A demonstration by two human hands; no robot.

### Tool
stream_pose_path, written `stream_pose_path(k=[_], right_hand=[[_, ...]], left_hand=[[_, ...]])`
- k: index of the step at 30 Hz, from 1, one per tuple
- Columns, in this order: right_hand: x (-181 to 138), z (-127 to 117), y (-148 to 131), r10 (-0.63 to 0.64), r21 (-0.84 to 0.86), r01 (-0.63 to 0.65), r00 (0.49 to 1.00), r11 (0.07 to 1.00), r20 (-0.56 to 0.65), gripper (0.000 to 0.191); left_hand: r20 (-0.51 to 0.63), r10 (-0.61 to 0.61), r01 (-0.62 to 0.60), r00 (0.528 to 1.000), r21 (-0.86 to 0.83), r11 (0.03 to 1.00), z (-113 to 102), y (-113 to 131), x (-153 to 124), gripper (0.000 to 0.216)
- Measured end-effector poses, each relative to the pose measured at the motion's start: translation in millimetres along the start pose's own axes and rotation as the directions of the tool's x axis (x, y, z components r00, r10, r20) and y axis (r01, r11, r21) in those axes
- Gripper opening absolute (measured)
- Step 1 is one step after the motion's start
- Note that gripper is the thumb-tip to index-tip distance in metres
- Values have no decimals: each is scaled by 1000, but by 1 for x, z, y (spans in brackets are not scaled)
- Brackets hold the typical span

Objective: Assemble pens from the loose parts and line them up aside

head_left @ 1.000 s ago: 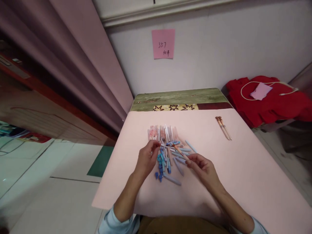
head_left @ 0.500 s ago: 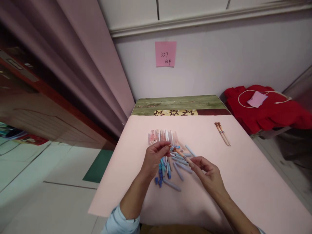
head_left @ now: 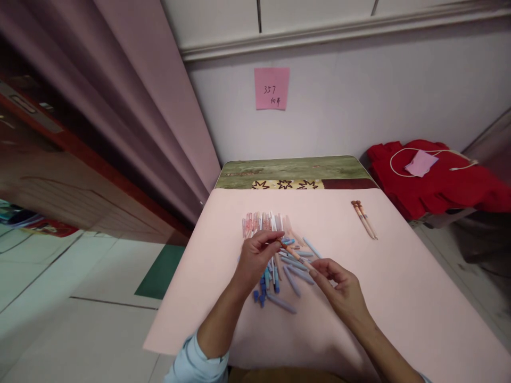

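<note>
Between my hands is a tan pen (head_left: 296,256) with a brown knob at its upper end. My right hand (head_left: 340,284) pinches its lower end between thumb and fingertips. At the knob end, my left hand (head_left: 257,258) has thumb and fingers closed on the brown top; its exact shape is partly hidden. Below my hands lies a loose pile of blue and lilac pen parts (head_left: 293,287), with small dark blue caps (head_left: 262,299) at its near side. Several clear and pinkish pen tubes (head_left: 263,219) lie in a row just beyond my left hand.
Two similar tan pens with brown tops (head_left: 364,221) lie side by side at the right of the pink-covered table (head_left: 403,298). Past the table's right edge is a red cloth (head_left: 447,197) with a white cable and pink paper. A pinkish curtain (head_left: 159,106) hangs at left.
My left hand has moved slightly right, bringing its fingertips and the brown piece from just apart to the pen's upper end. My right hand has barely moved.
</note>
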State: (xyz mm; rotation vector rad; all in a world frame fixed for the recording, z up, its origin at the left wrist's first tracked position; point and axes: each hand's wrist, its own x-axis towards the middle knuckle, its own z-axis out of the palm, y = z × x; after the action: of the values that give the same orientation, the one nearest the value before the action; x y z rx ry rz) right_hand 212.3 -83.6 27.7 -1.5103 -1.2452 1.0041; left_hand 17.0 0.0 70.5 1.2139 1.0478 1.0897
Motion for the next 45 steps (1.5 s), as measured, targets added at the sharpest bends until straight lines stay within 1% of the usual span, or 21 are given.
stream_pose_path(k=[6,10,14,19,23,26,33,36,45], right_hand=[[-4,5,1,36,41,-36,999,999,10,36],[-2,5,3,38,53,-39,999,998,17,39],[-2,7,8,61,73,-65,996,995,62,41],[-6,9,8,58,61,-62,996,996,65,34],[-8,8,3,49,64,-52,998,997,46,31],[-8,8,4,47,76,-51,997,996,63,31],[-10,7,11,105,215,-128,988,968,115,32],[-13,6,11,124,231,-146,986,962,110,31],[-16,5,14,72,207,-89,993,974,90,27]], left_hand=[[-25,-52,49,998,-119,992,8,2,-2,29],[-40,-63,56,997,-156,986,11,4,-2,21],[-53,-81,70,995,-184,980,14,2,-2,22],[-86,-103,87,991,-173,981,19,-1,-3,23],[-79,-101,87,992,-161,983,21,-2,-3,25],[-71,-103,90,992,-169,982,21,-3,-4,27],[-59,-98,84,993,-207,975,23,-6,-7,30],[-49,-101,90,994,-190,978,24,-6,-7,27],[-42,-88,81,995,-150,985,30,-3,-10,26]])
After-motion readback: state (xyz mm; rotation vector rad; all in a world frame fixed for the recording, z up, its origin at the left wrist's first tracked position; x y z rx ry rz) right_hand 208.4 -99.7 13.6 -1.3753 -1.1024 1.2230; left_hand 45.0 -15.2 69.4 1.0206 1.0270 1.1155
